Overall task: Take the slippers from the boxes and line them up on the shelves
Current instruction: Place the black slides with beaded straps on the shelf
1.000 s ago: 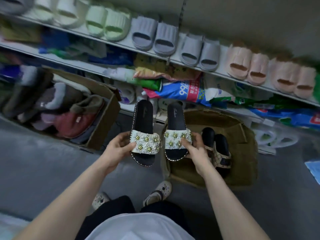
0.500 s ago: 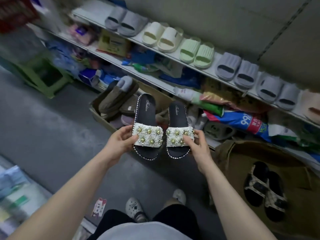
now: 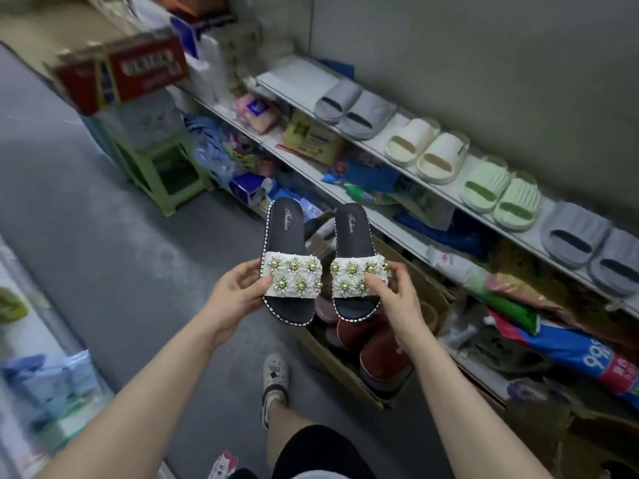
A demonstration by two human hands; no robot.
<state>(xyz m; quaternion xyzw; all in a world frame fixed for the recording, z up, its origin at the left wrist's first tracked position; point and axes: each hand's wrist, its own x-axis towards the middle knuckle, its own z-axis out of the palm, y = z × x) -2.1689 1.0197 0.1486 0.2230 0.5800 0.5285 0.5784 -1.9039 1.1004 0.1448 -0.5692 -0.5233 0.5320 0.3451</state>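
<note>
1. Since the earlier frame the view has swung left along the shelves; the box the pair came from is out of sight.
2. The left hand [image 3: 235, 299] pinches the left black slipper [image 3: 289, 261] by its flowered strap; the right hand [image 3: 397, 302] pinches the right black slipper [image 3: 356, 261] likewise.
3. Both hang over the near cardboard box [image 3: 349, 371], well short of the top shelf [image 3: 297, 76].
4. Risk: strap-only grips could let a heel swing and knock the grey slippers [image 3: 352, 107] beside the bare far end.
</note>
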